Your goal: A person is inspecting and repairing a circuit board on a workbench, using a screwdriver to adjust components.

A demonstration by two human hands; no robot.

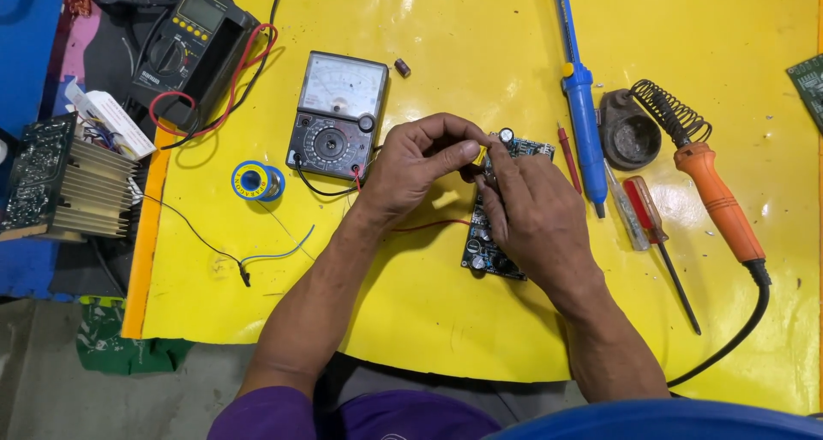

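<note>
So here we've got both hands over a small dark circuit board (495, 234) lying near the middle of the bench (429, 320), closer to the near edge than the far one. Our left hand (417, 167) has thumb and fingers pinched together on something tiny and yellowish at the board's far end; too small for us to say what it is. Our right hand (536, 217) lies over the board with its fingers curled down onto it, pressing or pinching there, though we can't tell if it grips anything. The board looks light and stiff but fragile, with little capacitors standing up, so we'd say hold it by the bare edges, not the parts. A thin red wire (424, 227) runs out from under the hands. Toward the far edge sit an analog meter (337, 114) and, by the far left corner, a digital multimeter (190, 50) with red leads. A solder spool (255, 181) lies left of the hands. On the right we've got a blue soldering iron (580, 97), an orange soldering iron (716, 196) on its coil stand and a red screwdriver (656, 234).
</note>
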